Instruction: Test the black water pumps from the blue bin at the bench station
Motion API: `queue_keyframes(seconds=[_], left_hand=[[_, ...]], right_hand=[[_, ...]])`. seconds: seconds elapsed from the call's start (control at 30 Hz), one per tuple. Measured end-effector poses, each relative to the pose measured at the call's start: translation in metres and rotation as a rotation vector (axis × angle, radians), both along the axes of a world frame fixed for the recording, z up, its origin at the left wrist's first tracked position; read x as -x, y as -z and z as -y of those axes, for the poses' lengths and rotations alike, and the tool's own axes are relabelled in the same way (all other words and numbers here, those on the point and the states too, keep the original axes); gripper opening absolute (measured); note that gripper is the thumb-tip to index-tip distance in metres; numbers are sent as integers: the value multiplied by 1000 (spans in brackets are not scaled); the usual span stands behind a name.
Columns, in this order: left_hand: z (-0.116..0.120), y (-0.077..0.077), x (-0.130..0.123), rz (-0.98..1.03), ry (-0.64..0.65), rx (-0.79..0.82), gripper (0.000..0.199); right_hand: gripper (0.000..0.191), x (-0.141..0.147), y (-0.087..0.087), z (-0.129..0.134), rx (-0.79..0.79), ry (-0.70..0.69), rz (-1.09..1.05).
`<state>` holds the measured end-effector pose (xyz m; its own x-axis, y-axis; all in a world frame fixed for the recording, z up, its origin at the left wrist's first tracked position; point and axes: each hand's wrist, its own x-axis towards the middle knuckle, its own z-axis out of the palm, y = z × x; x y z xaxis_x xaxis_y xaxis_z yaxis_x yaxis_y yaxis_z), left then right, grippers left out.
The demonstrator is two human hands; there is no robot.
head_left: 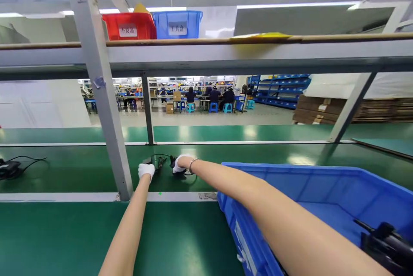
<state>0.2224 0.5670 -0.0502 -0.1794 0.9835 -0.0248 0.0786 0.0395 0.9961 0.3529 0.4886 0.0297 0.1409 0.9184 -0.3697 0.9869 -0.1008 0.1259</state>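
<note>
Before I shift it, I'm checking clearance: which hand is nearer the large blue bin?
Right: the right hand lies left of the large blue bin; the left hand lies farther left.

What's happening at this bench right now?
A person's white-gloved left hand and right hand are at black corded items on the green surface; whether either grips is unclear. The right arm reaches across a blue bin with black parts inside. Another black corded item lies farther left.
</note>
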Motion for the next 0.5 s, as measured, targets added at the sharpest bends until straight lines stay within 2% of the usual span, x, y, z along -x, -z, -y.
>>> queue_keyframes(seconds=[0.07, 0.13, 0.23, 0.33, 0.4, 0.5], left_hand=[[1, 6, 7, -176, -54, 29, 48], [7, 0, 8, -298, -48, 14, 52], [29, -20, -1, -389, 75, -54, 54], [71, -43, -16, -382, 277, -129, 51], [108, -57, -28, -344, 420, -176, 48], [164, -74, -50, -270, 599, -221, 47]], right_hand=[[35, 3, 5, 2, 29, -29, -24], [36, 0, -5, 12, 48, -50, -51], [35, -28, -40, 40, 88, -65, -97], [31, -75, -70, 96, 168, -37, -109], [26, -101, -71, 145, 252, 25, -81], [24, -114, -43, 215, 336, 100, -103]])
